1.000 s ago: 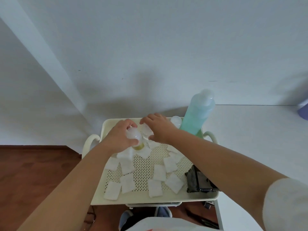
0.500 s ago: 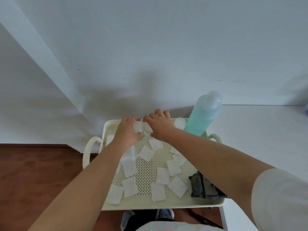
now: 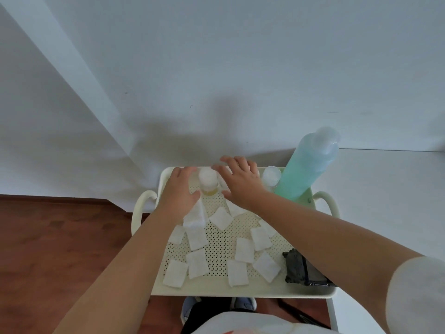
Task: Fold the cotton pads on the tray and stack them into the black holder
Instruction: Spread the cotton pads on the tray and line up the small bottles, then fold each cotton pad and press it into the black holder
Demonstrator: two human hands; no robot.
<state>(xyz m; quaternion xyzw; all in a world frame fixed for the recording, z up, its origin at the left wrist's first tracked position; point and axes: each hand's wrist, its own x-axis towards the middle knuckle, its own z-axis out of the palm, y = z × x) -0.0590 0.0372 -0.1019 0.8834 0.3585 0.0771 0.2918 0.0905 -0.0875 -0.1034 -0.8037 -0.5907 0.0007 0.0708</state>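
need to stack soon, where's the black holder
The black holder sits at the tray's near right corner, under the right forearm, beside the nearest pads.

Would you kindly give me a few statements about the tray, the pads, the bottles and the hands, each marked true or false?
1. The black holder sits at the tray's near right corner. True.
2. The tall bottle holds red liquid. False: it is blue-green.
3. Pads lie unfolded on the tray. True.
4. The right hand holds a pad. False: its fingers are spread open beside the small bottle.
5. The left hand rests on the holder. False: it is at the tray's far left.
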